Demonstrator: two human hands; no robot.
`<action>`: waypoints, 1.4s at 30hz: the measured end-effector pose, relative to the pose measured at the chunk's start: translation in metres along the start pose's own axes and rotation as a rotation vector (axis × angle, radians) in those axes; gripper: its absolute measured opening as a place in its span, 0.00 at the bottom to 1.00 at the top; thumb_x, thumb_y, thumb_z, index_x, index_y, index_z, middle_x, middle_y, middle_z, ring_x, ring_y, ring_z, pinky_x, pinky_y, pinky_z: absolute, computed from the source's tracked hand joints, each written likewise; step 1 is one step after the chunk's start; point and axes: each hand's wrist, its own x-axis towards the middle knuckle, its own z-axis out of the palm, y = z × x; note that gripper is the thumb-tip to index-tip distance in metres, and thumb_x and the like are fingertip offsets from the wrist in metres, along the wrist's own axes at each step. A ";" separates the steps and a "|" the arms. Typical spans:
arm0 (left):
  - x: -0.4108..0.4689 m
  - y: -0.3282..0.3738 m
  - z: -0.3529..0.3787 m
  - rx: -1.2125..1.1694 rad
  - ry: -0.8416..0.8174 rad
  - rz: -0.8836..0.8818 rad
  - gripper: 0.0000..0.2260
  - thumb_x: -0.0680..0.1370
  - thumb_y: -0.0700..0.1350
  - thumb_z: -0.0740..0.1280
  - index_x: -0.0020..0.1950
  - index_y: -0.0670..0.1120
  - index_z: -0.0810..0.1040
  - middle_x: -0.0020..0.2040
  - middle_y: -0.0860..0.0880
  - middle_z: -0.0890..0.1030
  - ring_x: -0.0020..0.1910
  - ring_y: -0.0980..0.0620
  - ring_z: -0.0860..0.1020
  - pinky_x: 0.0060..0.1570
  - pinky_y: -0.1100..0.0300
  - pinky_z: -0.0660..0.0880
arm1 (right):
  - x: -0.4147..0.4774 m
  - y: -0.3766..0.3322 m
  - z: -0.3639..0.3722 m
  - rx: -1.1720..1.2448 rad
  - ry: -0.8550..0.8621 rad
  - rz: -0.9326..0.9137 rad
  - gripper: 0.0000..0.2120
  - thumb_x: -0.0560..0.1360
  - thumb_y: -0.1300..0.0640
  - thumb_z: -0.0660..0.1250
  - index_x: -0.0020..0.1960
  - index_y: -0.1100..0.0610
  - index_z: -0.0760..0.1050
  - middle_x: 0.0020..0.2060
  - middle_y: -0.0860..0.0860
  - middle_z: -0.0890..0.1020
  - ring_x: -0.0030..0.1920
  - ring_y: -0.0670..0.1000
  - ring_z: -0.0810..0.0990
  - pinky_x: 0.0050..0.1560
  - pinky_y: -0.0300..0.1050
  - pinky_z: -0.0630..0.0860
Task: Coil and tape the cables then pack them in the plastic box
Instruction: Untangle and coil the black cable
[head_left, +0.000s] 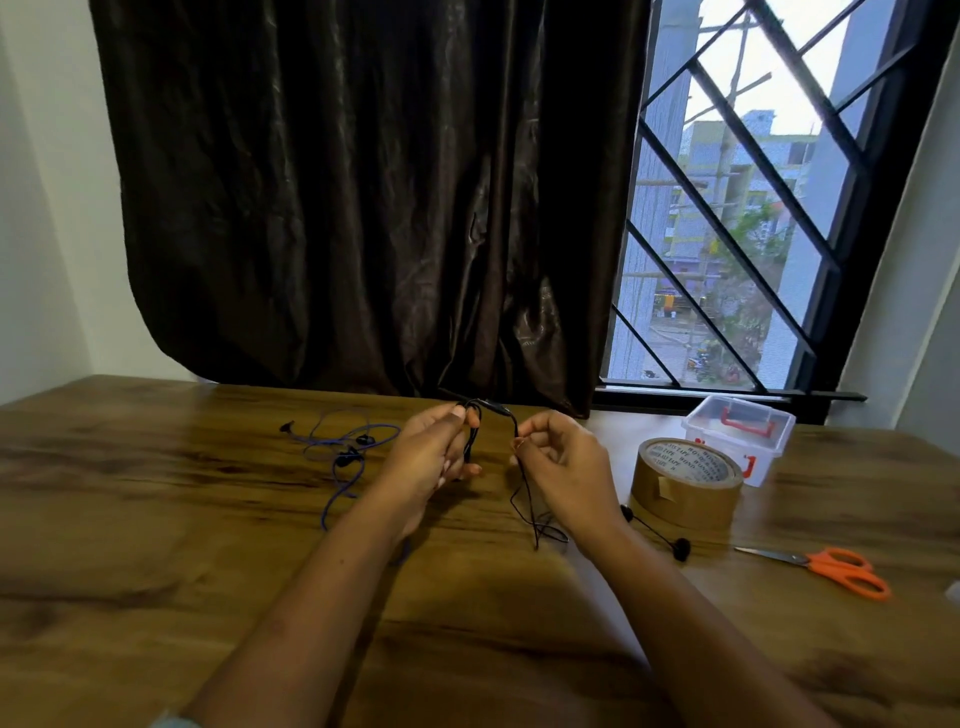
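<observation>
A wooden table (156, 519) runs under a dark curtain (363, 208) and a barred window, and that is my work surface. The black cable (524, 493) is held above it, to the left of the tape roll (685, 483). My left hand (431, 457) has its fingers curled round a small bundle of loops, thumb pressing them at the top. My right hand (566, 467) pinches the free strand between thumb and fingertips. From that pinch the strand drops to the table and trails toward the tape roll, ending in two earbuds (681, 550) that lie just in front of the roll.

I judge the coiling to be under way, with much of the length not yet wound. To do it well I would feed the strand from the right hand in even loops of matching size. Each loop should lie flat under the left thumb, and the tail should slide loosely so the earbuds don't snag or twist. I'd leave a short tail, then reach for tape.

The plastic box (737, 436), its lid apparently on, sits just behind the tape roll. The orange scissors (831, 569) lie to the roll's right and nearer me. The blue cable (343, 457) lies loose and uncoiled, well to the left of the roll.
</observation>
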 end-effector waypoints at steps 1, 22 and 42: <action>0.000 0.000 0.001 0.009 0.017 0.003 0.13 0.83 0.44 0.53 0.44 0.44 0.73 0.19 0.55 0.63 0.16 0.60 0.60 0.33 0.62 0.75 | 0.000 0.000 0.000 0.001 -0.006 0.003 0.04 0.75 0.65 0.66 0.46 0.58 0.78 0.38 0.54 0.82 0.37 0.44 0.81 0.38 0.32 0.76; -0.003 -0.004 0.012 0.067 0.170 -0.017 0.12 0.83 0.45 0.51 0.43 0.46 0.69 0.42 0.49 0.82 0.17 0.60 0.61 0.28 0.67 0.73 | -0.006 -0.003 0.009 -0.129 -0.060 -0.113 0.06 0.76 0.64 0.64 0.42 0.55 0.75 0.34 0.46 0.74 0.31 0.37 0.71 0.31 0.28 0.67; -0.001 0.001 0.012 -0.429 -0.063 0.001 0.15 0.82 0.43 0.53 0.67 0.42 0.68 0.28 0.50 0.75 0.20 0.59 0.68 0.39 0.62 0.66 | -0.014 0.004 0.024 -0.158 -0.238 0.010 0.11 0.79 0.64 0.58 0.44 0.51 0.73 0.36 0.46 0.78 0.32 0.40 0.76 0.30 0.31 0.72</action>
